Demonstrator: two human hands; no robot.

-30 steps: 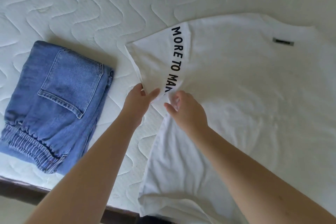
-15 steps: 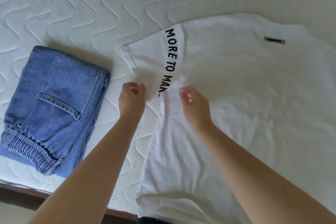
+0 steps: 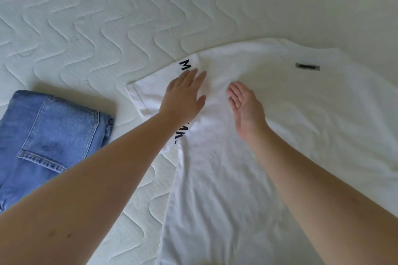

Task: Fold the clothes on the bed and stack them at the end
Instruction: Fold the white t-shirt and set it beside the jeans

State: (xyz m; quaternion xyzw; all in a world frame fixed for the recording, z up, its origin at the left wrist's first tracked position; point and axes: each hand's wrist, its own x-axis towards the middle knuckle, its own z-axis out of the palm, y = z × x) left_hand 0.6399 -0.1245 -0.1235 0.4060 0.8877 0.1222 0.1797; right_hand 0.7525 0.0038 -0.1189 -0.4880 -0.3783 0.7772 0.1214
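The white shirt (image 3: 269, 135) lies spread on the quilted mattress (image 3: 107, 17), its sleeve (image 3: 150, 97) folded in over the body. Black capital letters run along the sleeve's fold: only an "M" (image 3: 184, 65) shows above the left hand (image 3: 183, 99), and a few letter bottoms show below the wrist, too cut off to read. A small dark label (image 3: 307, 66) sits near the collar; its print is too small and blurred to make out.

A second ago the strip read "MORE TO MA…" and both hands were pinching the sleeve's lower edge. Since then they have let go. The left hand now lies flat on the sleeve with its fingers straight and together, holding nothing and covering most of the lettering. The right hand (image 3: 247, 109) is on edge just beside it over the shirt's body, fingers straight and relaxed, gripping nothing; whether its edge touches the cloth I cannot tell. The camera has also shifted, so everything sits lower in view.

The folded jeans (image 3: 53, 135) lie on the mattress well to the left of the shirt, back pocket up, as before. Their lower part is now hidden by the left forearm and cut off by the frame's left edge. The shirt's hem runs out of the bottom of the frame, and its far sleeve out of the right.
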